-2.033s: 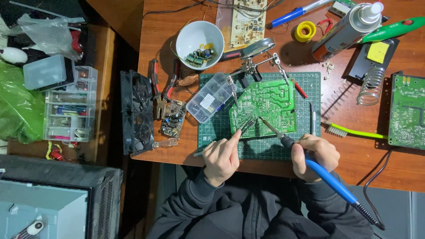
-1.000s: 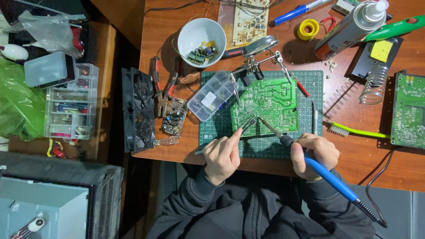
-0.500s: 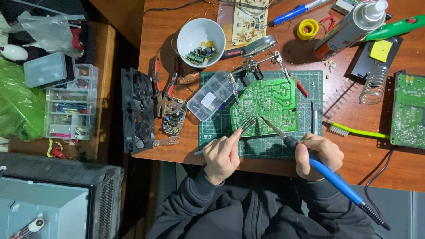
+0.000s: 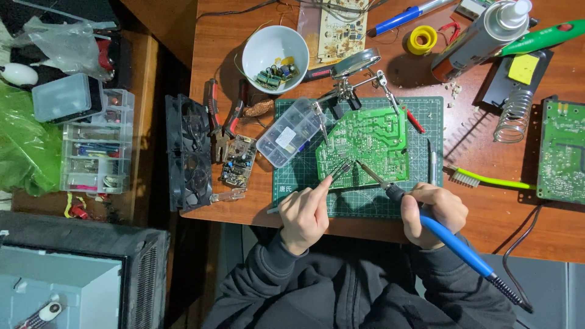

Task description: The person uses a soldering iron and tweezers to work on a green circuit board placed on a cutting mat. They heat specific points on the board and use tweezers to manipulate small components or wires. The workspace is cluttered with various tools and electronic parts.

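A green circuit board [image 4: 368,143] is held tilted by a clamp stand with a magnifier [image 4: 355,63] over a green cutting mat [image 4: 304,176]. My left hand [image 4: 306,212] grips tweezers [image 4: 339,170] whose tips touch the board's lower left edge. My right hand [image 4: 432,210] holds a blue-handled soldering iron [image 4: 451,240]; its metal tip meets the board right beside the tweezers. A clear compartment box [image 4: 286,131] lies to the left of the board.
A white bowl of parts [image 4: 274,52], pliers [image 4: 222,119], a small board [image 4: 237,159] and two black fans [image 4: 189,152] sit left. A spray can [image 4: 481,36], iron stand [image 4: 510,116], green brush [image 4: 487,178] and another green board [image 4: 562,152] sit right. Plastic drawers [image 4: 91,149] stand far left.
Both hands stay at the board's lower left edge; the tweezers and iron tip shifted only slightly. The view has barely moved.
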